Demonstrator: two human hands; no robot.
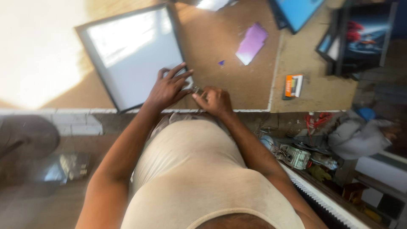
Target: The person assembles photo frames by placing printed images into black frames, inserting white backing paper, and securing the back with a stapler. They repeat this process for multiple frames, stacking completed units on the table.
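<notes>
- A dark-framed rectangular picture frame with a pale, glossy face (131, 55) is laid flat on the brown board worktop (220, 46), its near right corner brought close to the worktop's near edge, where it appears to be within easy reach of both hands.
- The left hand (169, 87) is spread flat on that near right corner, fingers splayed and pressing down, seemingly so that the frame is steadied against sliding.
- The right hand (216, 101) is curled just right of the corner, its fingers closed on a small metallic object (197, 90) held against the frame's edge; what kind of object it is cannot be told through the blur.
- A purple sheet (252, 43) and a small orange-and-white box (293, 86) are left farther right on the worktop, well apart from the hands.
- Further framed pictures (360, 34) are stacked at the far right.
- Tangled wires and parts (296, 152) are seen below the worktop, at the near right.
</notes>
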